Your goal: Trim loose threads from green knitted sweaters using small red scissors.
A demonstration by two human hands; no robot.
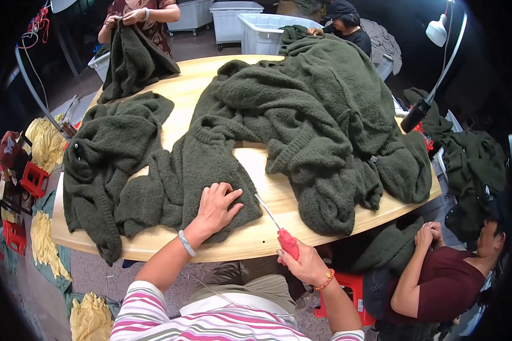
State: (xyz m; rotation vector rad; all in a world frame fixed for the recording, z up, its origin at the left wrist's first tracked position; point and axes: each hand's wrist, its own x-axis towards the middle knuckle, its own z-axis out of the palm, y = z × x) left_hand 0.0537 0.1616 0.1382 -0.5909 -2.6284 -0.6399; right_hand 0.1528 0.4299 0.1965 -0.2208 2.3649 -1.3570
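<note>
A dark green knitted garment [213, 165] lies on the wooden table [250, 238] in front of me. My left hand [217, 206] rests on its near part, fingers spread and pressing the knit down. In my right hand [301, 262], just past the table's near edge, is a red-handled tool with a thin metal shaft [288, 243]. The shaft slants up and left, its tip close to the garment's right edge; whether it touches the knit I cannot tell.
A big heap of green knitwear [335, 102] covers the table's right half; another green garment [116, 142] lies left. Across the table a person handles a green garment [132, 57]. Another person sits close on my right [449, 278]. A lamp [418, 113] leans over the right edge.
</note>
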